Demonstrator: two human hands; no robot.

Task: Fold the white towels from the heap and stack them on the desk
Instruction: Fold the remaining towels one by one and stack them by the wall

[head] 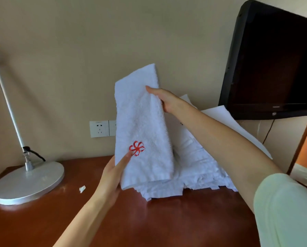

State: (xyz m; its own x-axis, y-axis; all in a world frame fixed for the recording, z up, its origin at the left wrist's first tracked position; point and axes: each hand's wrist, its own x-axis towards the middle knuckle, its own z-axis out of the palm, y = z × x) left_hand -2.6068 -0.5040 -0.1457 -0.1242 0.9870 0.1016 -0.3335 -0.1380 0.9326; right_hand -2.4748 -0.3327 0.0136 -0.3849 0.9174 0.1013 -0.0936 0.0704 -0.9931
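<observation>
The lengthwise-folded white towel [140,125], red flower showing, hangs in the air just in front and left of the heap [199,168]. The right hand [165,100] pinches its upper edge and the left hand [111,177] pinches its lower left edge. To fold it well, I would bring top to bottom with corners matched, then lay it on the desk [149,220] left of the heap, short of the lamp base [28,182].
</observation>
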